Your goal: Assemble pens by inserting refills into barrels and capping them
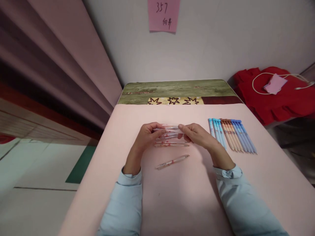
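Note:
My left hand point(150, 132) and my right hand point(195, 133) face each other over the middle of the table. Both are closed, thumb against fingers, on opposite ends of a clear pen point(171, 127). Whether more than one pen is in the grip, I cannot tell. Just below the fingers lie several similar pens point(171, 144) with red markings, roughly side by side and partly hidden by my hands. One more pen point(172, 162) rests apart, nearer to me, slanting up to the right with its tip at the right.
To the right, several light blue, brown and dark blue pens point(231, 134) lie in a neat row. A pink cover point(177, 203) spreads over the table, its patterned green far end point(177, 87) showing. Beyond, a red cloth point(256, 101) holds a white cable point(253, 83). A curtain point(73, 49) hangs left.

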Motion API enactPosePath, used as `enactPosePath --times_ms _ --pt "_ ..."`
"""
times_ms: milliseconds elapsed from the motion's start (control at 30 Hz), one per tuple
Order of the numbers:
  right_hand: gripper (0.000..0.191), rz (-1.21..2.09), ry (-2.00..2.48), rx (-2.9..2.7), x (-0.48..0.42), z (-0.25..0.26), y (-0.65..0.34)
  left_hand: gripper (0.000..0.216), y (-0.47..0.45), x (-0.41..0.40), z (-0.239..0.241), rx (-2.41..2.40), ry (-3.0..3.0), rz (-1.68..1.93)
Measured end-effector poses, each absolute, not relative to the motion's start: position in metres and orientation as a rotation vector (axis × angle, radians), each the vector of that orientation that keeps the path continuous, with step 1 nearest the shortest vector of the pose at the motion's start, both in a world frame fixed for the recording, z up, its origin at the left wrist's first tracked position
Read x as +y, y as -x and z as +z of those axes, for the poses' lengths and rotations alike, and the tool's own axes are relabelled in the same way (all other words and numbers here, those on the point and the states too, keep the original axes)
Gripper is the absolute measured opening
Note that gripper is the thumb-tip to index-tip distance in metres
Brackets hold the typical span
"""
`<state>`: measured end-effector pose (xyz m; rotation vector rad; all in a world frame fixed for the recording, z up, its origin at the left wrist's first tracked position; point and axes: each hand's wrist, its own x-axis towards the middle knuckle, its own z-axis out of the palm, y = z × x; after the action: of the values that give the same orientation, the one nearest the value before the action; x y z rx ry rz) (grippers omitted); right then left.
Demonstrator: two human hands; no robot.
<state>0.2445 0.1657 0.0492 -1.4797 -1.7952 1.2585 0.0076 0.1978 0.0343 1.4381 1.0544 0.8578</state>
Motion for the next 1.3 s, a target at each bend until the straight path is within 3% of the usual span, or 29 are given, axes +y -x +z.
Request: enactPosePath --times_ms 67,200,533,800,1000,1100,1300 --pt "0.052 1.248 1.452 -1.763 0.166 0.050 -0.244 0.022 -0.007 0.198 0.034 1.063 -1.444 0.854" --pt "0.027 1.202 1.369 -1.660 0.167 0.048 -0.246 0.022 -0.004 0.199 0.035 1.086 -1.440 0.858" --pt "0.014 1.091 1.673 -1.855 0.168 0.043 -0.257 0.012 0.005 0.205 0.025 1.083 -1.989 0.745" --pt "0.012 0.922 1.758 -1.912 0.166 0.053 -0.253 0.014 0.004 0.206 0.024 1.163 -2.037 0.785" --pt "0.009 1.229 1.606 -2.345 0.155 0.064 -0.231 0.015 0.003 0.207 0.026 1.290 -1.909 1.044" --pt "0.015 1.097 1.736 -2.531 0.149 0.066 -0.210 0.018 0.003 0.206 0.027 1.301 -1.842 1.079" --pt "0.003 1.039 1.673 -2.595 0.146 0.069 -0.204 0.019 0.003 0.204 0.032 1.266 -1.741 1.076"
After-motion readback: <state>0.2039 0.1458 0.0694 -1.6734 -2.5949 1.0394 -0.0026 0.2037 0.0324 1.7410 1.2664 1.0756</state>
